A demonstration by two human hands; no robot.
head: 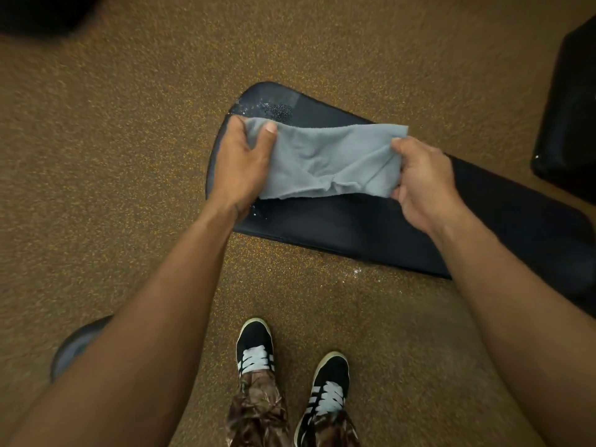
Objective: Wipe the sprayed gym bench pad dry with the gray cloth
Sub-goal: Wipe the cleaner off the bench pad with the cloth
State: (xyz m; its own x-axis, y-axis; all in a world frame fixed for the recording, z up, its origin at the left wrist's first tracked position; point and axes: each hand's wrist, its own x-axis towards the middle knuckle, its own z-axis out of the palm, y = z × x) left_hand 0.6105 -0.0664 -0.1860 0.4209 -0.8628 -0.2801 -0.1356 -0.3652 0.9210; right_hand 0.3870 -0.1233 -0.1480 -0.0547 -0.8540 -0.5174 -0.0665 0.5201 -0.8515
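Observation:
A long black gym bench pad [354,221] runs from the upper middle down to the right edge. Spray droplets glisten on its far rounded end and at its near left edge. A gray cloth [325,159] is stretched flat between both hands, just above the pad's left end. My left hand [242,159] pinches the cloth's left edge, thumb on top. My right hand [422,179] grips the cloth's right edge. Whether the cloth touches the pad is unclear.
Speckled brown rubber floor [113,156] surrounds the bench. Another black padded piece [567,117] stands at the right edge. A dark rounded object [77,343] lies at the lower left, under my arm. My two black sneakers [258,346] stand just in front of the bench.

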